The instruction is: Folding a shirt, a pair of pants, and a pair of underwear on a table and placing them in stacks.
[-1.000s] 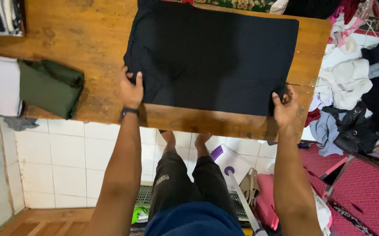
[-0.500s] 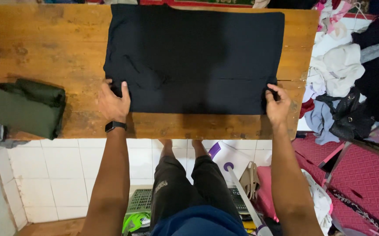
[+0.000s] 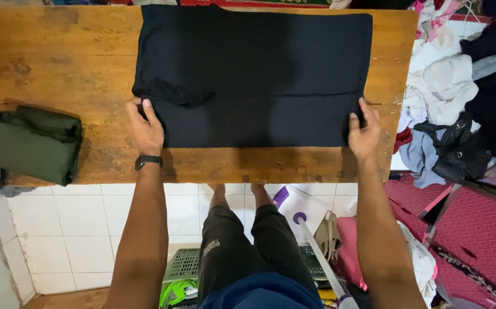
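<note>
Garment: the black soft fabric garment [image 3: 253,74] is lying flat on the brown wooden counter [image 3: 59,57], spread as a wide rectangle with its near edge close to the counter's front edge.
Left hand: the left hand [image 3: 145,129] is pinching the near left corner of the garment; its fingers [image 3: 147,111] are closing on the cloth, which is bunching a little there.
Right hand: the right hand [image 3: 365,131] is gripping the near right corner, fingers clenched on the fabric edge.
Progress: judging from its straight edges, the garment is already looking folded into a rectangle, but it is still wide; further folding seems to be remaining.
Beside: a dark green folded cloth [image 3: 30,143] is sitting at the counter's left end, well apart from the garment.
Around: a heap of mixed loose clothes [image 3: 459,97] is lying on the floor at the right.
</note>
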